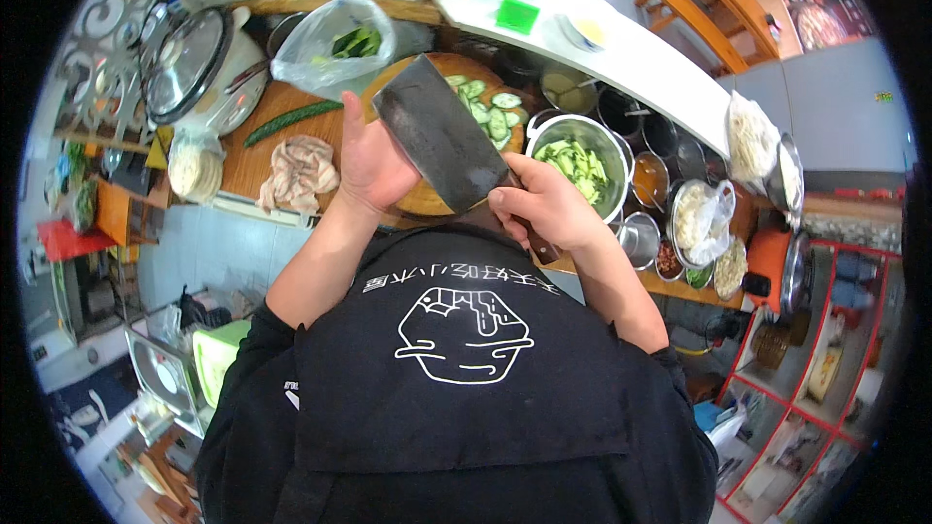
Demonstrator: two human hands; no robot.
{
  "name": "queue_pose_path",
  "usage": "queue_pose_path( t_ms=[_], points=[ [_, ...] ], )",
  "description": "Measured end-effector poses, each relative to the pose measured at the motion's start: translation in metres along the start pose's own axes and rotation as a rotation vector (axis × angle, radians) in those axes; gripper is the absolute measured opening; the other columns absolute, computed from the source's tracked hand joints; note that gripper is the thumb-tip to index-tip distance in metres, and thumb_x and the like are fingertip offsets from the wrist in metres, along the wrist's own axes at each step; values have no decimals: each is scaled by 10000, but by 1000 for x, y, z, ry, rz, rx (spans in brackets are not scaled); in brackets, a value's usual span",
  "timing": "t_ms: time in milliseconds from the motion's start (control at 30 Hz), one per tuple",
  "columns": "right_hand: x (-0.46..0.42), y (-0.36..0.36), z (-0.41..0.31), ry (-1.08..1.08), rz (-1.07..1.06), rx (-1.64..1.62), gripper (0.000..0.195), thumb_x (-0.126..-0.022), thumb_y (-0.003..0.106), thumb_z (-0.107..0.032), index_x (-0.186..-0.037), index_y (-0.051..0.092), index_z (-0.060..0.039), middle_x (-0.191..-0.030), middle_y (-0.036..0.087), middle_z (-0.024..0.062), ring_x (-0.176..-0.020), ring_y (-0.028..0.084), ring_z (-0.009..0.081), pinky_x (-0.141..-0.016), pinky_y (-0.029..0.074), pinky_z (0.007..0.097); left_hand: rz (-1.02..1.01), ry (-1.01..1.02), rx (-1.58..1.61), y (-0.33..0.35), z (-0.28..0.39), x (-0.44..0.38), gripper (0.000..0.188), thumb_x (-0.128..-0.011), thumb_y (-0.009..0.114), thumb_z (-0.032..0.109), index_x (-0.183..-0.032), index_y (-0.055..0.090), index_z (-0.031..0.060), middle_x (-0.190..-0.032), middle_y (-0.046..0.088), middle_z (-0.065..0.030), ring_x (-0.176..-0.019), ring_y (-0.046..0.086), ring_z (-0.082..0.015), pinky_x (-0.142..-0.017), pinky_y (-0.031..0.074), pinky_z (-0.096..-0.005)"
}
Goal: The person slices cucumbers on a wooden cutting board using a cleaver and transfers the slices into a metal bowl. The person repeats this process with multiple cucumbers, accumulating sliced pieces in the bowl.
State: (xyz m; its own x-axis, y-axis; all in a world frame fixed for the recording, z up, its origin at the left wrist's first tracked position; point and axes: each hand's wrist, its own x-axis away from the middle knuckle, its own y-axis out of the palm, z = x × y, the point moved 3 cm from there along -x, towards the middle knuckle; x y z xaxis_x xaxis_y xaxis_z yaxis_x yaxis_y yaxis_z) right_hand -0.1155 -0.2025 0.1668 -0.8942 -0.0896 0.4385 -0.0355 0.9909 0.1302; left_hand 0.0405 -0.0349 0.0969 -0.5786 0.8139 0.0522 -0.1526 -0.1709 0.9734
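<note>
My right hand [550,200] grips the wooden handle of a cleaver [444,135], its broad dark blade held above a round wooden cutting board [415,198]. My left hand [378,160] is spread palm up beside the blade, its thumb raised; the blade hides where its fingers end. Cucumber slices [497,120] lie on the board, partly behind the blade. To the board's right stands a pot [616,200] holding cut cucumber pieces [575,164]. A whole cucumber [291,121] rests on the wooden counter left of the board, above a crumpled striped cloth [300,171].
A plastic bag with greens [331,51] stands behind the board. At the left are a large lidded cooker [207,73] and a bag of round white wrappers [195,169]. Several containers, one with orange sauce [650,176], line the right, below a white ledge [648,80].
</note>
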Motion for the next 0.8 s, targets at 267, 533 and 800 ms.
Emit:
queue_pose_path(
  t_ms=[267, 533, 800],
  points=[
    [66, -53, 63, -70, 139, -584, 340, -1022, 623, -118, -1331, 528, -13, -780, 554, 46, -494, 503, 103, -420, 416, 257, -167, -367, 8, 35, -94, -72, 1013, -914, 626, 780, -1577, 463, 31, -1608, 451, -295, -1484, 438, -494, -1254, 323, -638],
    [118, -88, 122, -104, 410, -748, 244, -1040, 631, -136, -1268, 591, -58, -775, 579, 26, -507, 523, 102, -435, 427, 259, -27, -620, -20, 21, -162, -101, 809, -1025, 552, 673, -1479, 547, 3, -1493, 609, -210, -1383, 583, -351, -1202, 412, -535],
    [145, -114, 132, -41, 659, -480, 209, -1033, 618, -135, -1231, 587, -76, -746, 573, 11, -492, 514, 91, -443, 437, 257, 147, -537, -445, -8, -184, -118, 757, -1075, 538, 590, -1517, 445, -18, -1425, 590, -188, -1301, 606, -312, -1155, 461, -486]
  ],
)
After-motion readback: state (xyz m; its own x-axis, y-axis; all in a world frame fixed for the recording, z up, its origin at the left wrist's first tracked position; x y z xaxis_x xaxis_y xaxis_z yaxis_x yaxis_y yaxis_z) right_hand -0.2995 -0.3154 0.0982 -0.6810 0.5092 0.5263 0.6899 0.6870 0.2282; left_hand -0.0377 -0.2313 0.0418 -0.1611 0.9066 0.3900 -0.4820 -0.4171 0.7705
